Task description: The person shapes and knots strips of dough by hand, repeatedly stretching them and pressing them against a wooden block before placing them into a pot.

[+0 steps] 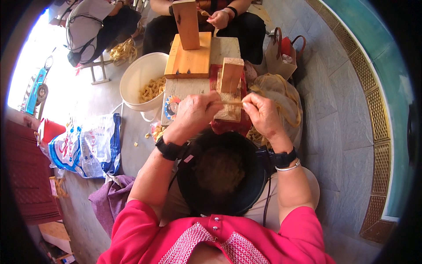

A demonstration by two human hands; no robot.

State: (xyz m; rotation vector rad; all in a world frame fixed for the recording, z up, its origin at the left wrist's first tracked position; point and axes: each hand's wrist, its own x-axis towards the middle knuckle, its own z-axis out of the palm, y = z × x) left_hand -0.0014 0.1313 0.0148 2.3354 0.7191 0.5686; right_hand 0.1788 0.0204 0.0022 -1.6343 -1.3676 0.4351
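Observation:
My left hand (pixel 195 112) and my right hand (pixel 263 115) are raised over the near end of a low bench, each with its fingers pinched. Between them runs a thin tan strip (pixel 230 103), pulled roughly level. It passes just in front of a small upright wooden block (pixel 232 75) on a wooden base (pixel 227 115), which rests on a red cloth (pixel 215 72). What the strip is made of, I cannot tell. Below my hands, a black tub (pixel 188 193) sits in my lap, with blurred brownish matter at its bottom.
A larger wooden stand (pixel 188 59) occupies the bench's far end. Left of it is a white bucket (pixel 127 83) of tan pieces. A mesh sack (pixel 281 99) and a handled bag (pixel 281 64) stand right. Another person's hand (pixel 220 20) works opposite; a plastic bag (pixel 90 145) lies left.

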